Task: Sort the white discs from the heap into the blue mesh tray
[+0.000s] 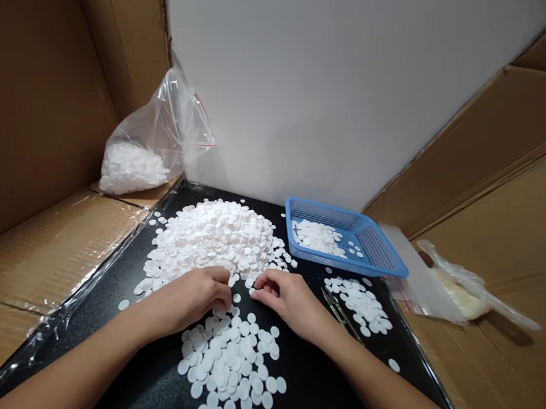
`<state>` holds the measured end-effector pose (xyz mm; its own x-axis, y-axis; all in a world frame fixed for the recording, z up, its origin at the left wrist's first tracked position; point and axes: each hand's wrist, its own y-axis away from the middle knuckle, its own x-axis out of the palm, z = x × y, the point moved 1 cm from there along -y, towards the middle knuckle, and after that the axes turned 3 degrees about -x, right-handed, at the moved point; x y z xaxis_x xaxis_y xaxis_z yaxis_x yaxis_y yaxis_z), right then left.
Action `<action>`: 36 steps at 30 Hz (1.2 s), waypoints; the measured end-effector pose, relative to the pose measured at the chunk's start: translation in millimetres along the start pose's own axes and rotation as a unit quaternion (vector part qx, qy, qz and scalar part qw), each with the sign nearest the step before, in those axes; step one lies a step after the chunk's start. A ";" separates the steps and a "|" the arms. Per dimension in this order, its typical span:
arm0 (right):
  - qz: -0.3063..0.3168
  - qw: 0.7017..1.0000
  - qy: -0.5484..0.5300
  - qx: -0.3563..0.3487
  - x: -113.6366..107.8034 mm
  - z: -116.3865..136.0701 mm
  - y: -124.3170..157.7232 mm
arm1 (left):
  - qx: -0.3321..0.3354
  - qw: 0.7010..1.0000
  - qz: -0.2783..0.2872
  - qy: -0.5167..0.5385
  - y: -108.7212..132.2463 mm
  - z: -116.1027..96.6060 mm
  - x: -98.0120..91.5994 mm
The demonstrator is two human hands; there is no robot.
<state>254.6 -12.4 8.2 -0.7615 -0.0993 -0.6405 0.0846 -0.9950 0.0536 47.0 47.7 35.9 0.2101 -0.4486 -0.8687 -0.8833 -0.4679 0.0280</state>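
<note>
A big heap of small white discs (214,236) lies on a black table top (141,391). My left hand (195,295) rests knuckles-up at the heap's near edge, fingers curled down onto the discs. My right hand (285,296) sits just to its right, fingertips pinched together at a disc by the heap's edge. A flatter spread of white discs (229,361) lies between my forearms. Whether either hand actually holds a disc is hidden by the fingers.
A blue mesh basket (378,253) with some discs stands at the right. A small disc patch (362,301) and metal tweezers (339,314) lie beside my right wrist. A clear bag of discs (136,157) sits on cardboard at back left; another plastic bag (463,291) lies right.
</note>
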 end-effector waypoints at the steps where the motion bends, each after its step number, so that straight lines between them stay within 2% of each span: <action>1: -0.011 1.000 0.011 -0.003 1.7 -0.1 -0.2 | -0.013 1.000 0.005 0.022 1.5 2.5 -2.1; 5: -0.036 0.998 0.043 -0.028 5.7 -0.7 -1.2 | -0.060 0.996 -0.057 0.029 3.0 9.1 -7.5; 9: -0.009 0.999 0.019 -0.025 4.9 -0.5 -0.9 | -0.081 0.991 -0.106 0.021 -0.6 7.0 -2.9; 16: 0.004 1.000 0.005 -0.008 2.8 0.2 -1.2 | -0.035 0.994 -0.078 -0.073 -14.9 2.6 23.8; 19: 0.012 1.000 0.003 -0.006 2.0 1.1 -1.3 | -0.041 0.993 -0.078 -0.074 -19.6 2.3 29.9; 22: 0.045 0.998 -0.036 0.015 1.2 4.4 1.7 | -0.046 0.994 -0.080 -0.063 -20.6 0.7 29.9; 25: 0.107 0.988 -0.098 0.044 0.8 9.5 7.0 | -0.045 0.995 -0.083 -0.044 -16.7 -2.1 24.8; 27: 0.125 0.987 -0.090 0.036 0.7 11.5 9.4 | -0.041 0.995 -0.082 -0.026 -11.8 -4.2 19.6; 30: 0.047 0.997 0.006 -0.053 1.3 8.6 7.6 | -0.021 0.998 -0.058 0.007 -4.3 -7.3 11.9; 32: -0.013 0.991 0.063 -0.119 3.6 2.9 3.6 | 0.002 0.999 -0.035 0.028 -0.6 -8.8 7.9; 36: -0.044 0.977 0.111 -0.178 10.1 -8.6 -4.8 | 0.027 0.996 0.026 0.082 3.0 -9.3 2.3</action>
<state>252.0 -8.6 -5.0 -0.6209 0.0307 -0.7833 0.2732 -0.9281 -0.2530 48.7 38.2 38.6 0.2255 -0.5908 -0.7746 -0.9153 -0.4010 0.0393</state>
